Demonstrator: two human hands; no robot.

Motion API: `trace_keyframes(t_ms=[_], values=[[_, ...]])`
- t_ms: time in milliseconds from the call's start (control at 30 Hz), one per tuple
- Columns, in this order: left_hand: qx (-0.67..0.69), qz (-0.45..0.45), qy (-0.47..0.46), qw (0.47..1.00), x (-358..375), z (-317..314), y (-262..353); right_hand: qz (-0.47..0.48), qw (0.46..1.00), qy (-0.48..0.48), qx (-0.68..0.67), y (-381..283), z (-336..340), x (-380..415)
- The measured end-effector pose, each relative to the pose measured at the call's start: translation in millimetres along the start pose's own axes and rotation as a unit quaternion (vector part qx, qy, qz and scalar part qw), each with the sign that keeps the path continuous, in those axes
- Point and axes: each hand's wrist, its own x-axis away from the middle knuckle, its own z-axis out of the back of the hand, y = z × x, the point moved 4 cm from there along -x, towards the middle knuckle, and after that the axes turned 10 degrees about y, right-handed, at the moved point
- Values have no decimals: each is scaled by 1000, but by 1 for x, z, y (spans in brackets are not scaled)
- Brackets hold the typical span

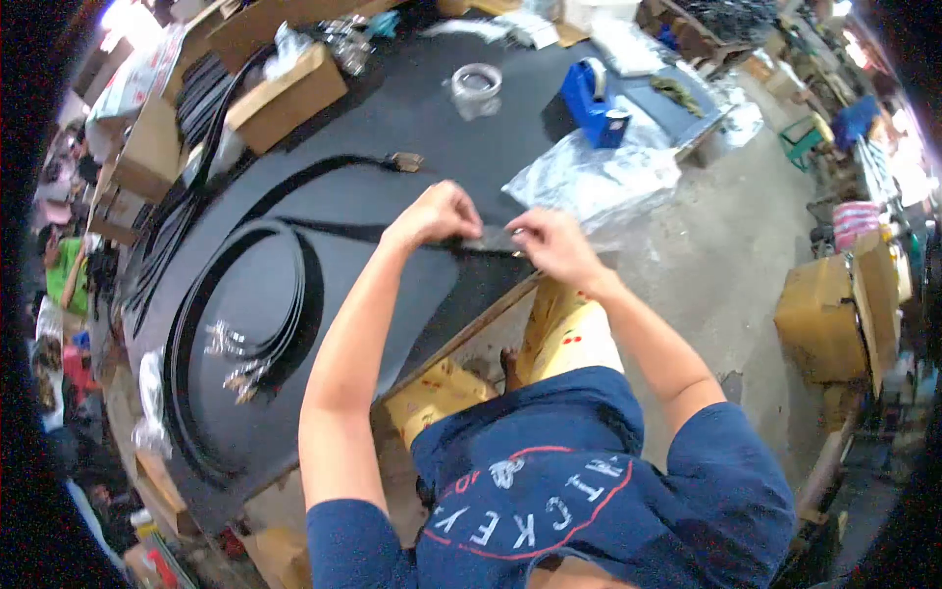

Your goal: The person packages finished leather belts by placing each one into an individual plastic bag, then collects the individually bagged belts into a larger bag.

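Note:
My left hand (pixel 444 214) is closed, fingertips pinched on a black strap that looks like a belt (pixel 343 229), near the table's front edge. Just to its right, my right hand (pixel 555 245) pinches at the same strap's end, where a small shiny part shows between the hands; its details are blurred. From my hands the strap runs left toward a looped bundle of black belts (pixel 175 344). Metal buckles (pixel 245 358) lie inside that loop. Behind my left hand, another belt curves across the table and ends in a metal buckle (pixel 404 162).
The dark table (pixel 412 108) carries a tape roll (pixel 477 82), a blue tape dispenser (pixel 594 108) and clear plastic bags (pixel 594 182). An open cardboard box (pixel 289 98) stands back left, beside more black straps (pixel 204 103). A large carton (pixel 824 319) is on the floor at right.

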Motion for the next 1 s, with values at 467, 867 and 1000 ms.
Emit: trace_keyframes(t_ms=[467,867,1000], values=[[61,53,68,994,19,13,13,-75,960,165,211,124,169,-127],[107,63,-33,992,12,10,2,-363,929,-18,-71,139,156,-143],[100,55,-38,993,12,14,10,-392,907,12,-150,143,152,-144]])
